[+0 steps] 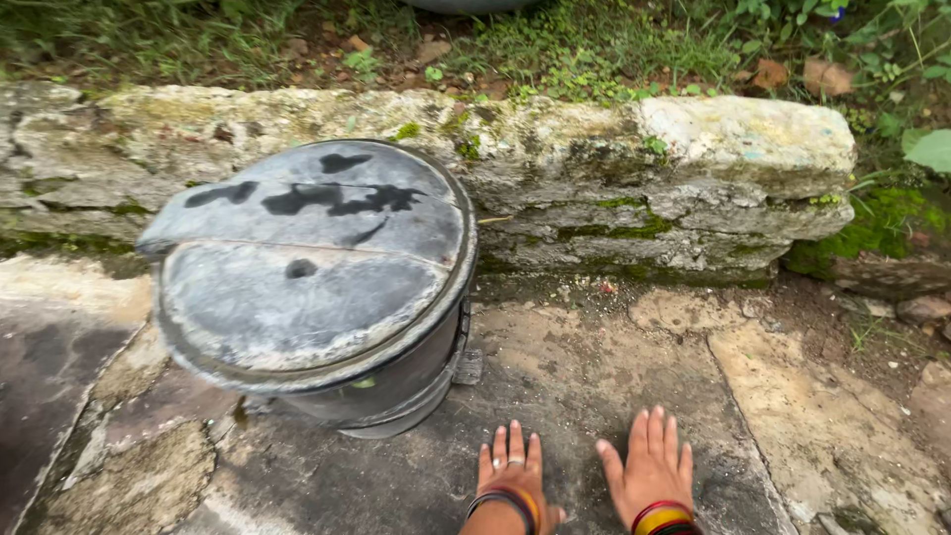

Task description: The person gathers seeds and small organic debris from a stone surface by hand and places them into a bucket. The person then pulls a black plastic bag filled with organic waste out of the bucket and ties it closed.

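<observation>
Reaching forward side by side, both hands lay low in the view with nothing held in either. The left hand [512, 468] was flat and released, its fingers [515, 443] straight and close together, pointing away from the person, a ring on one of them. The right hand [651, 468] was equally unclenched, fingers [656, 431] stretched out and slightly fanned, thumb spread to the inner side. Both palms faced down over the stone paving [594, 376]; whether they pressed on it or hovered just above could not be told from this angle, though they seemed very near the surface. Each wrist carried bangles [662, 515] in red, yellow and dark bands, and the forearms ran off the lower edge of the view.

The nearest thing to the left hand was a dark round container [396, 386] standing on the paving, up and to the left of the fingertips and apart from them. A grey, stained lid [307, 263] covered it, tilted a little. Behind it ran a low mossy stone ledge [644, 188], with grass [575, 45] and fallen leaves beyond.
</observation>
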